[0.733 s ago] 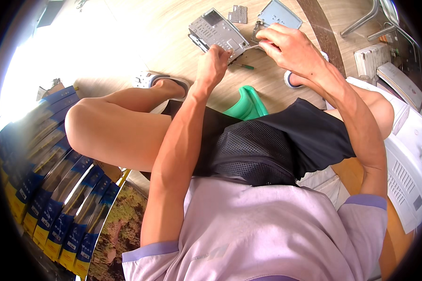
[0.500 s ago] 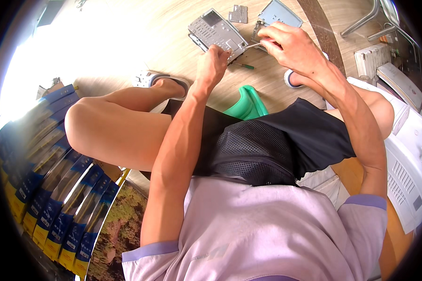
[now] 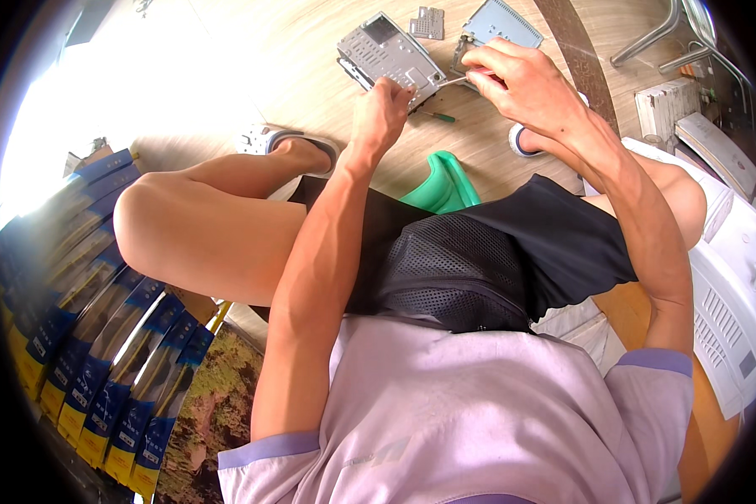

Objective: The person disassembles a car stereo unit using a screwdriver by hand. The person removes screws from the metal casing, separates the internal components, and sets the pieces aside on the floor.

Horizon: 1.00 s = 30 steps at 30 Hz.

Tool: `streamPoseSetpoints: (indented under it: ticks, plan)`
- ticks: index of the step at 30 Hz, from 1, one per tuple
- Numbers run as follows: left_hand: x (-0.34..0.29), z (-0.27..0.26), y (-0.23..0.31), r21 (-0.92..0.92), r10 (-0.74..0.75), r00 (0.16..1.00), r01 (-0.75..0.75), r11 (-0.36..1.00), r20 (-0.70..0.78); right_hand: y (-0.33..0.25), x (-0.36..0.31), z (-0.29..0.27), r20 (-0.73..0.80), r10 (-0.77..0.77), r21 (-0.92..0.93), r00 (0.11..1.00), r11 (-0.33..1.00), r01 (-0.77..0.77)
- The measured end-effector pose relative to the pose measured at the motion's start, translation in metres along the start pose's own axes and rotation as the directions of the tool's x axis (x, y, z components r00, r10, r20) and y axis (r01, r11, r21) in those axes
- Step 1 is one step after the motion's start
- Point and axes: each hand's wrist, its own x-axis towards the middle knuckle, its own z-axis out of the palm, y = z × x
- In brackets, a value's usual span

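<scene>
A grey metal electronics chassis (image 3: 380, 52) lies on the wooden floor beyond my knees. My left hand (image 3: 380, 112) grips its near edge with closed fingers. My right hand (image 3: 525, 84) is closed on a thin screwdriver (image 3: 452, 81) whose shaft points left at the chassis corner. A second grey metal cover (image 3: 502, 20) lies just beyond my right hand, and a small perforated metal plate (image 3: 427, 23) sits between the two. A small green-handled tool (image 3: 439, 116) rests on the floor below the chassis.
I sit on a green stool (image 3: 442, 185) with my legs spread, sandals (image 3: 265, 139) on my feet. Rows of blue and yellow flat packages (image 3: 101, 336) stand at my left. White plastic device housings (image 3: 731, 302) lie at my right, and metal chair legs (image 3: 655, 38) stand at the top right.
Both hands have shifted only slightly at the chassis corner; the screwdriver stays at the same spot. The chassis has not moved.
</scene>
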Motion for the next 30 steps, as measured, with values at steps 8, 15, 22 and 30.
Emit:
streamPoseSetpoints:
  ticks: [8,15,22,30]
  plan:
    - [0.0009,-0.0007,0.0011,0.012,-0.029,0.999,0.029,1.000,0.024,0.0006,0.0013,0.0006,-0.015,-0.052,-0.022,0.999,0.998,0.051]
    - [0.0004,-0.0005,0.0020,0.010,-0.023,1.000,0.023,1.000,0.019,0.0054,0.0010,0.0029,-0.042,-0.042,0.013,0.998,0.999,0.042]
    - [0.0002,-0.0007,0.0025,0.002,-0.021,1.000,0.020,1.000,0.024,0.0083,0.0004,0.0039,-0.040,-0.046,0.018,0.998,0.999,0.047]
    - [0.0003,-0.0006,0.0012,0.016,-0.034,0.999,0.034,0.999,0.026,0.0065,0.0007,0.0031,-0.054,-0.045,0.034,0.997,0.998,0.047]
